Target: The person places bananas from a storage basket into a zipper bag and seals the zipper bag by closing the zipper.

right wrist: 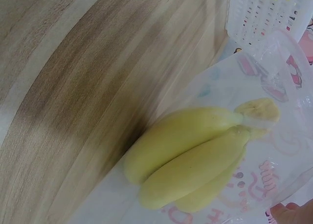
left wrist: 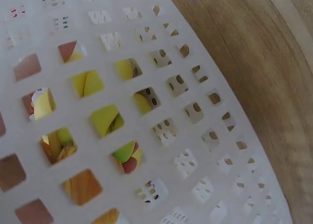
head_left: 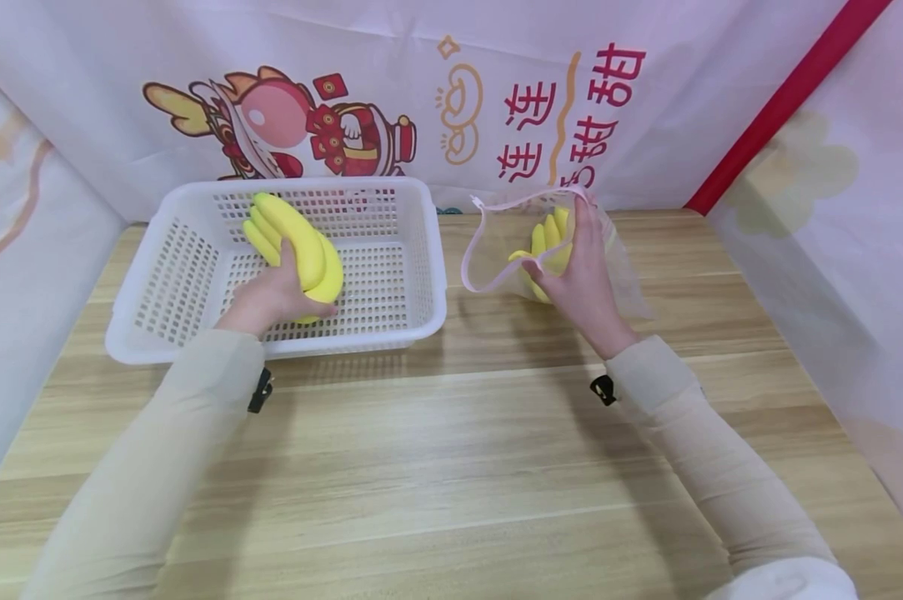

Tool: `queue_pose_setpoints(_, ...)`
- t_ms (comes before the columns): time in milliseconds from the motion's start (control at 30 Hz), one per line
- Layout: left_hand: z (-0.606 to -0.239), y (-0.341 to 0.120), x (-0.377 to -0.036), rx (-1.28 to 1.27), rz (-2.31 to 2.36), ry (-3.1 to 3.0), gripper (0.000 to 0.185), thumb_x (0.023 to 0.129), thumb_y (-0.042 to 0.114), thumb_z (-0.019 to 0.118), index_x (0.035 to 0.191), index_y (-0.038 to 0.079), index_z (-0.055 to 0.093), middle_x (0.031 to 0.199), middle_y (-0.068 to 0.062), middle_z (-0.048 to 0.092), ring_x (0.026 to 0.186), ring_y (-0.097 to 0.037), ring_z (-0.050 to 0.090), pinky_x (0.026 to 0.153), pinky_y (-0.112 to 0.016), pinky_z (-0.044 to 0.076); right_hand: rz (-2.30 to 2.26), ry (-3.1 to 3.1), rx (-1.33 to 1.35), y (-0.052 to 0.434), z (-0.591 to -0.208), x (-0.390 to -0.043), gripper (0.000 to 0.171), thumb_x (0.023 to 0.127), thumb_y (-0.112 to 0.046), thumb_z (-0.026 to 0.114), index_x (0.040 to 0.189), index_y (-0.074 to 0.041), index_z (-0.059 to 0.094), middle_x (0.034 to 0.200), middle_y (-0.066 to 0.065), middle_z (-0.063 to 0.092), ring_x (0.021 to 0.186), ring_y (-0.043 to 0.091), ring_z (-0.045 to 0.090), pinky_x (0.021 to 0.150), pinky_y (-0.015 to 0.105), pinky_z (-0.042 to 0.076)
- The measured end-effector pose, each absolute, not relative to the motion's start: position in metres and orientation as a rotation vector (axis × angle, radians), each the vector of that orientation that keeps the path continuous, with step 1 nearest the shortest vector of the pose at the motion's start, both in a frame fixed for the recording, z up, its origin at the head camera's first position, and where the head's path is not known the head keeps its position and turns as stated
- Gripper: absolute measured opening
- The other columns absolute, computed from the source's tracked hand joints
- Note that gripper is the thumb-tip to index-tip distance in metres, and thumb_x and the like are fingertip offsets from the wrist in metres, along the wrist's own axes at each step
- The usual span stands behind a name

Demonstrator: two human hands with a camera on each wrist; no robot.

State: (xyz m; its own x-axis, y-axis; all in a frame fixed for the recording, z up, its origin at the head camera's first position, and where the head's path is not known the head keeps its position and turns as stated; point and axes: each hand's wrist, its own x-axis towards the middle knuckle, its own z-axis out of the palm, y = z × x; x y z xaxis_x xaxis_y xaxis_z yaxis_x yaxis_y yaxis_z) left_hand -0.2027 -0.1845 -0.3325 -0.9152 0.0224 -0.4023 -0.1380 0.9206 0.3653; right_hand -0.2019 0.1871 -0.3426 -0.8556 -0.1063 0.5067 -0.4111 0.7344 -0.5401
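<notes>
In the head view a bunch of yellow bananas [head_left: 293, 237] is in my left hand [head_left: 267, 292], inside the white plastic basket [head_left: 432, 308]. My fingers and thumb grip the bunch from its near side. Through the basket's holes, the left wrist view shows small yellow patches of bananas [left wrist: 106, 120]. On the right, my right hand [head_left: 588, 283] holds the pink-edged mouth of a clear zip bag [head_left: 489, 250]. Another bunch of bananas [right wrist: 195, 155] lies inside that bag, its stem end towards the mouth.
The basket stands at the back left of the wooden table [head_left: 421, 475], and the bag is beside it on the right. Printed white cloth [head_left: 391, 75] hangs behind, with more cloth [head_left: 841, 233] along the right side.
</notes>
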Motion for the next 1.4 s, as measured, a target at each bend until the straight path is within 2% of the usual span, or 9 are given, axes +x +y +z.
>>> queue_pose_setpoints(67, -0.333, -0.183, -0.202, -0.09, 0.575, 2.696, 0.124, 0.08, 0.043, 0.072, 0.147, 0.004, -0.025, 0.121, -0.032, 0.048, 0.11, -0.046, 0.05, 0.096, -0.059, 0.041, 0.924, -2.486, 0.398, 0.187, -0.342, -0.202, 0.097, 0.083, -0.024, 0.074, 0.149, 0.005, 0.01, 0.158, 0.024, 0.012, 0.148, 0.037, 0.007, 0.124, 0.043, 0.008)
queue_pose_setpoints(167, -0.333, -0.18, -0.2, -0.087, 0.62, 2.765, 0.102, 0.079, 0.036, 0.074, 0.15, 0.003, 0.008, 0.111, -0.023, 0.052, 0.1, -0.039, 0.052, 0.09, -0.055, 0.042, 0.928, -2.487, 0.399, 0.187, -0.342, -0.202, 0.097, 0.083, -0.023, 0.074, 0.149, 0.005, 0.01, 0.158, 0.025, 0.012, 0.148, 0.038, 0.008, 0.124, 0.043, 0.009)
queue_pose_setpoints(233, -0.333, -0.178, -0.2, -0.093, 0.599, 2.816, 0.085, 0.079, 0.036, 0.075, 0.14, 0.0, 0.028, 0.103, -0.02, 0.053, 0.092, -0.035, 0.051, 0.084, -0.051, 0.043, 0.931, -2.484, 0.4, 0.186, -0.343, -0.202, 0.096, 0.083, -0.022, 0.074, 0.149, 0.005, 0.01, 0.158, 0.024, 0.012, 0.148, 0.038, 0.008, 0.124, 0.043, 0.009)
queue_pose_setpoints(300, -0.333, -0.177, -0.199, -0.097, 0.566, 2.853, 0.073, 0.078, 0.036, 0.076, 0.128, -0.002, 0.038, 0.098, -0.018, 0.052, 0.088, -0.033, 0.05, 0.08, -0.048, 0.042, 0.934, -2.481, 0.403, 0.187, -0.343, -0.202, 0.096, 0.083, -0.022, 0.074, 0.149, 0.005, 0.011, 0.158, 0.024, 0.012, 0.149, 0.037, 0.007, 0.124, 0.043, 0.009)
queue_pose_setpoints(433, -0.332, -0.177, -0.199, -0.107, 0.534, 2.867, 0.073, 0.079, 0.039, 0.075, 0.127, -0.003, 0.039, 0.097, -0.019, 0.054, 0.087, -0.033, 0.05, 0.08, -0.048, 0.041, 0.94, -2.472, 0.411, 0.187, -0.343, -0.202, 0.096, 0.083, -0.022, 0.074, 0.149, 0.005, 0.011, 0.158, 0.024, 0.013, 0.149, 0.036, 0.007, 0.124, 0.042, 0.009)
queue_pose_setpoints(667, -0.333, -0.176, -0.195, -0.019, 0.593, 2.914, 0.058, 0.081, 0.03, 0.073, 0.123, 0.003, 0.042, 0.095, -0.016, 0.056, 0.084, -0.031, 0.051, 0.08, -0.048, 0.041, 0.936, -2.457, 0.42, 0.186, -0.343, -0.203, 0.095, 0.082, -0.022, 0.075, 0.149, 0.006, 0.012, 0.157, 0.025, 0.015, 0.149, 0.035, 0.009, 0.124, 0.042, 0.009)
queue_pose_setpoints(900, -0.329, -0.171, -0.193, 0.021, 0.613, 2.959, 0.059, 0.081, 0.027, 0.073, 0.124, 0.003, 0.041, 0.095, -0.015, 0.056, 0.083, -0.03, 0.051, 0.077, -0.044, 0.042, 0.947, -2.453, 0.417, 0.187, -0.344, -0.203, 0.095, 0.082, -0.021, 0.075, 0.149, 0.006, 0.012, 0.157, 0.024, 0.015, 0.149, 0.035, 0.009, 0.124, 0.041, 0.008)
queue_pose_setpoints(1233, -0.324, -0.163, -0.192, 0.206, 0.558, 3.126, 0.051, 0.081, 0.031, 0.07, 0.119, 0.008, 0.045, 0.083, -0.011, 0.054, 0.072, -0.027, 0.054, 0.063, -0.038, 0.045, 0.959, -2.491, 0.386, 0.187, -0.341, -0.202, 0.097, 0.082, -0.022, 0.075, 0.151, 0.001, 0.01, 0.159, 0.021, 0.012, 0.149, 0.033, 0.007, 0.124, 0.042, 0.009)
queue_pose_setpoints(1400, -0.317, -0.157, -0.193, 0.179, 0.662, 3.102, 0.072, 0.08, 0.04, 0.07, 0.137, 0.009, 0.039, 0.104, -0.014, 0.051, 0.089, -0.03, 0.05, 0.074, -0.044, 0.047, 0.948, -2.485, 0.395, 0.187, -0.341, -0.201, 0.096, 0.083, -0.022, 0.074, 0.15, 0.002, 0.01, 0.159, 0.021, 0.012, 0.149, 0.033, 0.008, 0.124, 0.042, 0.009)
